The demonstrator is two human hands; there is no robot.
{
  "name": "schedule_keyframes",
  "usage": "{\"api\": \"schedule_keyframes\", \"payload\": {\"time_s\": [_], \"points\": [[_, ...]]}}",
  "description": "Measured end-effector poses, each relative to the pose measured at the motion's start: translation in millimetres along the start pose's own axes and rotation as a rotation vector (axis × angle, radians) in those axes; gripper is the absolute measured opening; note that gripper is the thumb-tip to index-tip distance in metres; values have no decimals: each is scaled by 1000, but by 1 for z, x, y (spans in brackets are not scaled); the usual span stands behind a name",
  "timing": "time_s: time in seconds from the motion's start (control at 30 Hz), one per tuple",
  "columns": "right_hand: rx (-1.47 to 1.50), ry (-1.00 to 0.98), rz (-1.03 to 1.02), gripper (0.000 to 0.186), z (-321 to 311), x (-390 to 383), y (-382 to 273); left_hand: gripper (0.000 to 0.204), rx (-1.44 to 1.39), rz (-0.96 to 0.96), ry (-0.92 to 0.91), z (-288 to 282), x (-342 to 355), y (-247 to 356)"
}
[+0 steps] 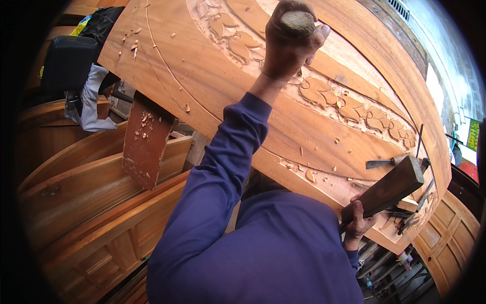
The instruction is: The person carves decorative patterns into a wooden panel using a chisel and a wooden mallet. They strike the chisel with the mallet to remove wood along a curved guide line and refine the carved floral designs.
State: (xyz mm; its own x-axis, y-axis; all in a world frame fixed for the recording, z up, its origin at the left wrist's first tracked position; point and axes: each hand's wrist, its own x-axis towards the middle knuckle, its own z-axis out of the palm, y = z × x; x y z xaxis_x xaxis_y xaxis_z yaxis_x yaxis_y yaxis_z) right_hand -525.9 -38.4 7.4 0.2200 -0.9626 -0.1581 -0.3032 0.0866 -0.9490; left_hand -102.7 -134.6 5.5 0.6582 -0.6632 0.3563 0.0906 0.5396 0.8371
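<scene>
The left hand [288, 45] is clenched round a chisel handle [297, 23], its worn round butt end up, so the hidden blade bears down on the carved leaf band [349, 104] of the large wooden panel [212, 71]; the right hand [358, 223] grips a squared wooden mallet block [387, 190] at the panel's near edge, seemingly raised to strike. The panel is smooth reddish-brown timber, gently curved, scattered with pale chips [132, 43]; spare chisels [382, 163] lie on it beyond the mallet; a rust-red plank [146, 144] props its underside.
</scene>
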Motion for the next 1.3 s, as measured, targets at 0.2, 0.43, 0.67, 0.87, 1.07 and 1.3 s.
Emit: {"api": "schedule_keyframes", "payload": {"time_s": [0.2,0.43,0.67,0.87,1.07,1.3], "points": [[-78,-8,52,40,-7,1,-3,25,-198,-69,-26,-4,-3,-8],[120,-30,-554,63,27,105,-115,15,-169,-88,-13,5,-6,4],[-566,-252,-1263,68,112,202,-230,13,-114,-197,-64,6,-6,8],[-904,-349,-1303,88,148,199,-228,12,-72,-334,-204,-26,-14,3],[-839,-362,-1093,89,139,197,-206,17,-24,-129,103,-1,-13,2],[-427,-242,-786,85,104,192,-189,39,-127,-291,175,-21,6,4]]}}
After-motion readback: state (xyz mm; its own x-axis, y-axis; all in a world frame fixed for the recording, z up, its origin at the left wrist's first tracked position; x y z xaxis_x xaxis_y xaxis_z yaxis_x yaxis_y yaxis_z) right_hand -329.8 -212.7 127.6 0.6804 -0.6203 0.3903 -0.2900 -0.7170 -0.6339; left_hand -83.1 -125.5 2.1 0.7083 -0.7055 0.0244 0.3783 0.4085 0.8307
